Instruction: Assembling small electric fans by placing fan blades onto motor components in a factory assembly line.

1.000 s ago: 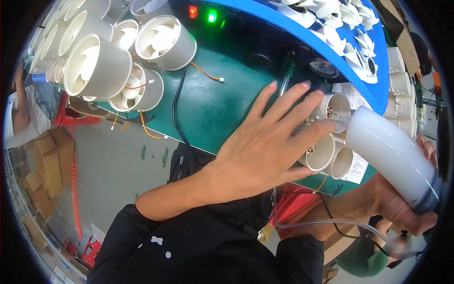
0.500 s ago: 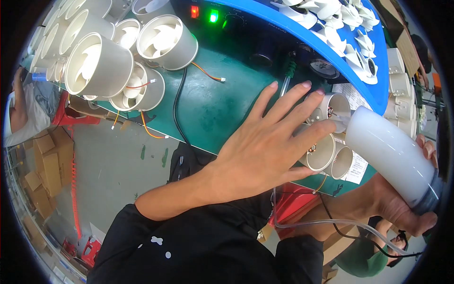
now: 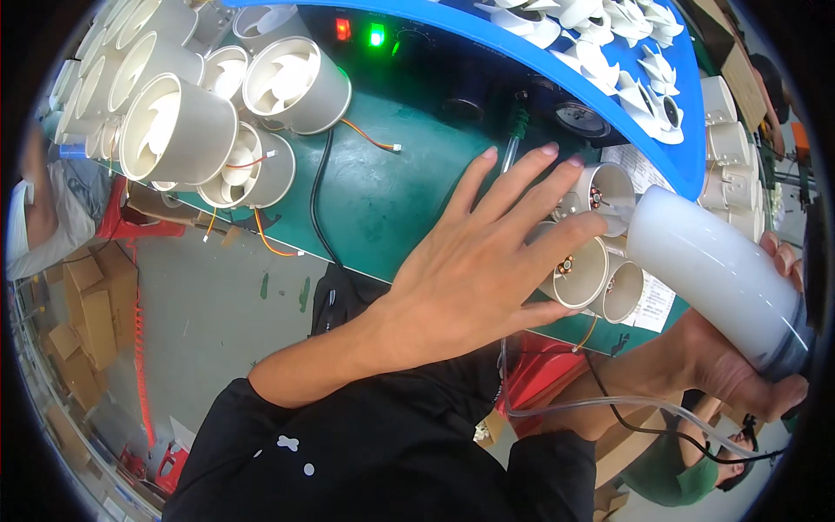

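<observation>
My right hand (image 3: pixel 739 370) grips a large milky-white dispensing syringe (image 3: pixel 709 261) with a dark end cap. Its clear nozzle (image 3: pixel 621 216) points left into the mouth of a light grey round fan housing (image 3: pixel 619 181), where a small copper-wound motor core (image 3: pixel 596 198) shows. My left hand (image 3: pixel 487 261) lies palm down with spread fingers over the group of housings. Its index finger and thumb reach to either side of a nearer housing (image 3: pixel 594 277), which also has a wound core inside. Another housing (image 3: pixel 626 300) stands beside it. The left palm is hidden.
Finished-looking fans with white blades (image 3: pixel 296 83) crowd the green table's (image 3: pixel 374 191) left. A blue tray (image 3: pixel 600 96) of white impellers (image 3: pixel 631 26) rests over a black control box (image 3: pixel 444 78) with lit switches and a gauge. A clear hose (image 3: pixel 600 402) hangs below. Other people are nearby.
The whole view has shifted slightly, so table items appear a little further left. Both hands keep their hold and placement, with the nozzle still at the same housing.
</observation>
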The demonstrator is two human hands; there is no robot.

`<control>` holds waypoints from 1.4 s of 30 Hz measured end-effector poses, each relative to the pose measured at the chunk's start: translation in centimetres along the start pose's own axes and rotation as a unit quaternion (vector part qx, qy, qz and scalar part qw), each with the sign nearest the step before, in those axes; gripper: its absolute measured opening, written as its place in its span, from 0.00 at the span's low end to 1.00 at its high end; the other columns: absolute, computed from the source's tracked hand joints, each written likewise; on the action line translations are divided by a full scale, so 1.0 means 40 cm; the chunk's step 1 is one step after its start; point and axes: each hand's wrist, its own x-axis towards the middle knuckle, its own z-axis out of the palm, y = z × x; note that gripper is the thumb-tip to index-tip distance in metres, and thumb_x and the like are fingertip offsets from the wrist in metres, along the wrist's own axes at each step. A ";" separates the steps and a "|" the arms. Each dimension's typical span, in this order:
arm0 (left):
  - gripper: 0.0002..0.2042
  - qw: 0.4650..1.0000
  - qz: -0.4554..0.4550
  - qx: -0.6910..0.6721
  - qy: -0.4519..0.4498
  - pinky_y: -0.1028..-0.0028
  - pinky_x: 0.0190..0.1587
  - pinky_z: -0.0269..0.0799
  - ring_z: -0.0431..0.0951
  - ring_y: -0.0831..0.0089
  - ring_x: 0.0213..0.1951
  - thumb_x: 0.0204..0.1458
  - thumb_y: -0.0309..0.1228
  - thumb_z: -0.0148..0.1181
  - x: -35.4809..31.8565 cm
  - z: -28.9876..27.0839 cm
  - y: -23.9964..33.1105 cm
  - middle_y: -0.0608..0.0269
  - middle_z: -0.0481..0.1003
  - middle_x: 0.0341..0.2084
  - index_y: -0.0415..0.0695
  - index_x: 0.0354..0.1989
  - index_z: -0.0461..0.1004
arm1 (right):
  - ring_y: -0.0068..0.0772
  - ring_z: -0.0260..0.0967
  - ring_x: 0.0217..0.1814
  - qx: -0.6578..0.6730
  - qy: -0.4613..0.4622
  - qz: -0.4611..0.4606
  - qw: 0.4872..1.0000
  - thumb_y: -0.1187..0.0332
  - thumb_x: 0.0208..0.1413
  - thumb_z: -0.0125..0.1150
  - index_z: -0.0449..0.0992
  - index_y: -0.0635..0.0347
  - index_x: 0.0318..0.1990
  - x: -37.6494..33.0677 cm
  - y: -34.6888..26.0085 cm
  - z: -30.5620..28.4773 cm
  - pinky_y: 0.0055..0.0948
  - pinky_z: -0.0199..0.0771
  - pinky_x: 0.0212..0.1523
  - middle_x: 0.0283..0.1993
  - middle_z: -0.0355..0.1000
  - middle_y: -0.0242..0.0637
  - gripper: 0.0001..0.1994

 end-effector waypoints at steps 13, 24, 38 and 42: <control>0.30 0.998 0.021 0.011 -0.060 0.44 0.65 0.53 0.50 0.42 0.69 0.37 0.37 0.76 0.006 -0.016 0.017 0.50 0.49 0.72 0.75 0.54 0.76 | 0.39 0.57 0.44 0.222 -0.004 0.077 0.972 0.49 0.30 0.72 0.64 0.67 0.50 0.023 -0.057 -0.185 0.38 0.59 0.51 0.41 0.57 0.45 0.41; 0.29 0.999 0.016 0.002 -0.043 0.47 0.65 0.55 0.53 0.43 0.68 0.37 0.35 0.75 0.005 -0.008 0.014 0.51 0.51 0.71 0.73 0.53 0.78 | 0.36 0.56 0.45 0.193 -0.040 0.087 0.977 0.43 0.37 0.71 0.61 0.67 0.54 0.016 -0.043 -0.180 0.39 0.54 0.49 0.44 0.57 0.43 0.44; 0.27 0.999 0.016 0.007 -0.039 0.47 0.65 0.55 0.52 0.44 0.69 0.38 0.34 0.74 0.004 -0.009 0.017 0.52 0.51 0.71 0.72 0.51 0.78 | 0.38 0.59 0.46 0.299 -0.112 0.138 0.937 0.41 0.30 0.71 0.61 0.72 0.44 0.015 -0.058 -0.175 0.37 0.57 0.54 0.44 0.58 0.42 0.43; 0.22 0.998 0.045 0.005 -0.040 0.37 0.63 0.52 0.49 0.42 0.69 0.45 0.36 0.70 0.004 -0.001 0.002 0.50 0.47 0.70 0.65 0.51 0.76 | 0.37 0.59 0.45 0.129 -0.009 0.087 0.988 0.41 0.30 0.71 0.61 0.72 0.43 0.009 -0.060 -0.141 0.37 0.57 0.54 0.44 0.59 0.42 0.43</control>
